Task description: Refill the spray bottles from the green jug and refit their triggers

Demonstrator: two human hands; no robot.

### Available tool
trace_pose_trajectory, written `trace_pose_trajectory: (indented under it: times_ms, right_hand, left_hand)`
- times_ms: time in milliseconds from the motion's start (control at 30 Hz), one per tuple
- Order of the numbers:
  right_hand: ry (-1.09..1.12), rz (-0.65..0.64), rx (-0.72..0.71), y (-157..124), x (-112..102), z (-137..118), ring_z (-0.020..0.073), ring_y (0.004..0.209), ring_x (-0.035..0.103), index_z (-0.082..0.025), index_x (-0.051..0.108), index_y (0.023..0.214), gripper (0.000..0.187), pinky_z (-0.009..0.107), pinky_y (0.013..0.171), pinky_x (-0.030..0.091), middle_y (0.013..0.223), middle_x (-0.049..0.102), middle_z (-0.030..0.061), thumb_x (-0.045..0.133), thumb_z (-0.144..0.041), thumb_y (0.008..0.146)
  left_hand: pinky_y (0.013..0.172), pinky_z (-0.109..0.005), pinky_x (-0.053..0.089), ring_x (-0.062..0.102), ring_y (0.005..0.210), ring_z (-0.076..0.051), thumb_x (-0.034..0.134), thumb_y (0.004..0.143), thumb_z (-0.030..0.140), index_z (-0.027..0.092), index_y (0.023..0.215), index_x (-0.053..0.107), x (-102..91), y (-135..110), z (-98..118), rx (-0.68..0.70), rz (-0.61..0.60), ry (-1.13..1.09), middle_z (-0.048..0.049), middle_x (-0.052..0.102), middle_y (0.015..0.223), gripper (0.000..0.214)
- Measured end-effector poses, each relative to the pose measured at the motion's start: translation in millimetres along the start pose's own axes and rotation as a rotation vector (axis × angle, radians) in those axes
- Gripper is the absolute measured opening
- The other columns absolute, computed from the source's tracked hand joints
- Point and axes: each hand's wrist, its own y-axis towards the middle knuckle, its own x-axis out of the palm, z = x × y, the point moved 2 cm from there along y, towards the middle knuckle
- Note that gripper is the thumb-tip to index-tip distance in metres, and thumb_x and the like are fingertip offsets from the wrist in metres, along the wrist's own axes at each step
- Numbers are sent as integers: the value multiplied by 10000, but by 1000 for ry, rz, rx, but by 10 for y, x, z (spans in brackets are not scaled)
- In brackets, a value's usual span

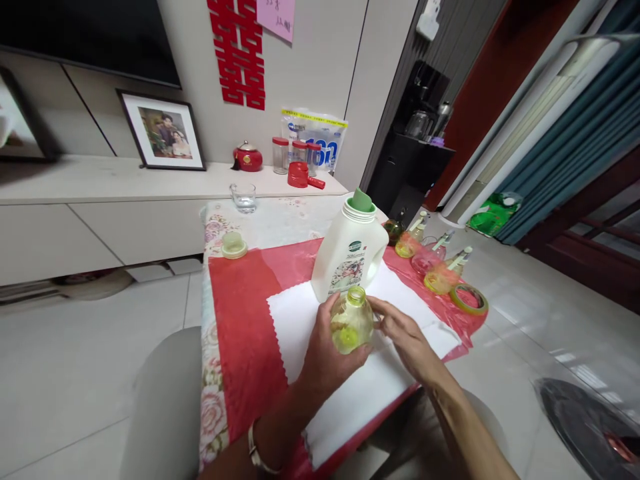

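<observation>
A small round see-through yellow bottle [353,323], its neck uncapped, is upright just above a white cloth [350,407]. My left hand [327,353] wraps round its left side and underneath, with the thumb in front. On the other side, the curled fingers of my right hand [403,333] press against the bottle near its shoulder; part of their grip is hidden. Right behind the bottle stands a large white detergent jug [345,250] with a green spout [363,200] in its open mouth. Its pale green cap [234,245] lies off to the left.
Several spray bottles [445,273] and a roll of tape [469,299] line the right edge of the red sheet [245,307]. A glass cup [244,198] stands at the table's far end. Beyond are a red dipper [299,175], jars [281,155] and a photo frame [165,133] on the cabinet.
</observation>
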Motion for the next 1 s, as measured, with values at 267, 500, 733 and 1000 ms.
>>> trace_pose_trajectory:
  times_ms: [267,500,733,1000]
  right_hand:
    - [-584,229,138,263,-111,523,323,1200,485,-149,626,1290,476,503,1034,365,1221,644,165,509,-220,834]
    - [-689,284,117,321,11,503,273,1033,526,-127,675,1190,418,400,916,425,1054,639,152,517,-165,804]
    - [-582,408,22,139,-344,407,223,848,622,-188,705,1107,336,350,790,508,938,665,91,538,-260,824]
    - [-362,697,63,-170,-984,213,185,590,563,-136,692,1093,447,329,572,467,744,658,50,663,-469,795]
  left_hand:
    - [1007,-469,520,547,1278,-315,765,656,224,231,1427,368,-96,70,43,-9,168,190,-135,524,1391,867]
    - [1014,-494,517,563,1259,-315,743,685,241,234,1434,362,-107,66,32,9,177,268,-126,534,1363,841]
    - [989,-500,522,573,1237,-316,754,682,277,226,1431,377,-150,96,19,-70,206,223,-133,546,1368,840]
    - [1014,-512,498,537,1264,-318,769,655,226,249,1432,369,-91,75,-37,-69,198,223,-116,537,1365,874]
